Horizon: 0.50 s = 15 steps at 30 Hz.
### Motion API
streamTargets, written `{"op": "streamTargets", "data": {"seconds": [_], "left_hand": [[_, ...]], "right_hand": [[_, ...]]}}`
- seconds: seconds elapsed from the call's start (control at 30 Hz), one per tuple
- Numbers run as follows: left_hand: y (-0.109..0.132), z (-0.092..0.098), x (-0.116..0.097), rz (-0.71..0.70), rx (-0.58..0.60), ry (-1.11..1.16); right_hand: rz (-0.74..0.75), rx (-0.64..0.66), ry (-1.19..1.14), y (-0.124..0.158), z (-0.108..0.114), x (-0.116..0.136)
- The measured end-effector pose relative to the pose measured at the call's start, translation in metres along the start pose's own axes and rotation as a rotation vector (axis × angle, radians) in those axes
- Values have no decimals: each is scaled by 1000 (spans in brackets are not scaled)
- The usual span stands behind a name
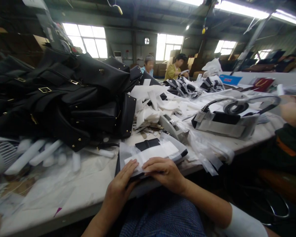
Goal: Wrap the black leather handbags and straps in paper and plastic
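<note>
A black bag [185, 153], partly covered with white wrapping paper [160, 150], lies at the table's front edge before me. My left hand [123, 179] grips its near left side, fingers stretched over the paper and thumb lower at the front. Close beside it, my right hand [165, 171] has its fingers together, bent onto the paper's near edge; its thumb is mostly hidden. A black strap piece [148, 144] shows above the paper. Just behind the bag stands a grey tape dispenser [172, 126].
Black bags with gold fittings [88, 95] are heaped at left. White paper rolls [43, 153] and a fan [2, 154] lie nearer. Loose white paper [150, 113] fills the middle. Rightward sits a wrapped bag [219, 123], near another person's arm [293, 110]. Two people work beyond.
</note>
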State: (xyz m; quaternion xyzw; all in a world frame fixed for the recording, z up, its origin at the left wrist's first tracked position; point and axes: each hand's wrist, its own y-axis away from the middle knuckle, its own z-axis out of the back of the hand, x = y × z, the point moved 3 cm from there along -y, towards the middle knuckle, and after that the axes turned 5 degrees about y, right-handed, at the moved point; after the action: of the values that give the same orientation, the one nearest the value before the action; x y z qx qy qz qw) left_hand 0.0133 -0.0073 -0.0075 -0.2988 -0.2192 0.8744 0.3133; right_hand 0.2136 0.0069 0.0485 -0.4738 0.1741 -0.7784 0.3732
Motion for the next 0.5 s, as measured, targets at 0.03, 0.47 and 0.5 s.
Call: {"op": "streamTargets", "data": {"seconds": [0.03, 0.47, 0.5], "left_hand": [[-1, 0, 0, -21, -15, 1], [3, -1, -3, -15, -95, 43], [3, 0, -3, -18, -92, 46]], "right_hand": [[34, -1, 26, 1, 1, 1], [469, 120, 417, 13, -12, 15], [457, 133, 411, 14, -12, 14]]}}
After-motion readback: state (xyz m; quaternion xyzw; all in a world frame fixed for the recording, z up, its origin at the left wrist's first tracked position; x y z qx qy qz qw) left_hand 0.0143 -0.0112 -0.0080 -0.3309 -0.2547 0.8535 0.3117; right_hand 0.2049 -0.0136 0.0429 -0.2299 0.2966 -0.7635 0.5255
